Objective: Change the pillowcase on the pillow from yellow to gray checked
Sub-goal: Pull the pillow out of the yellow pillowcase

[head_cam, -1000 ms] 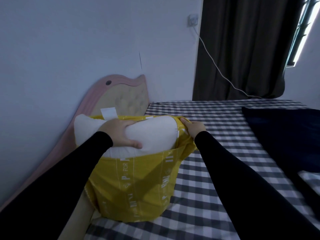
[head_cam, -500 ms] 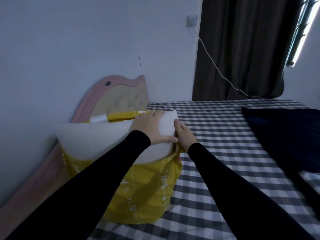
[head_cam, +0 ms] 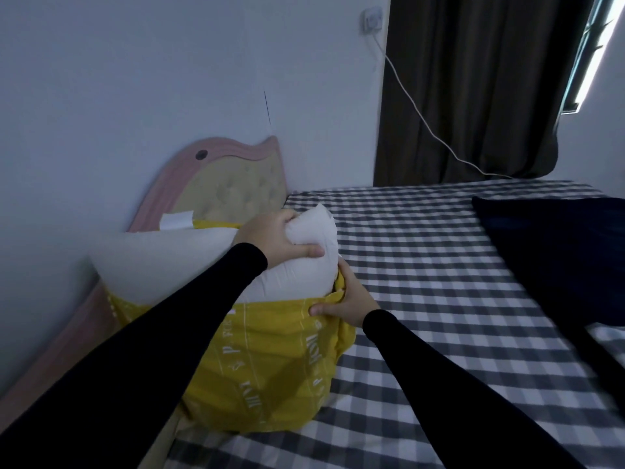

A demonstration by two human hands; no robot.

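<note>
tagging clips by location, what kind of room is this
Most likely a bedroom: a bed with a checked sheet, a padded headboard against the wall, and a pillow half out of its yellow case.

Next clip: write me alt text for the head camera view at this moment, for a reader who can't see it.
A person's left hand grips a corner of a white pillow while the right hand pinches the rim of the yellow pillowcase, which covers only the pillow's lower part. They sit on a gray checked bed sheet beside a pink headboard, with a dark blanket at right.
</note>
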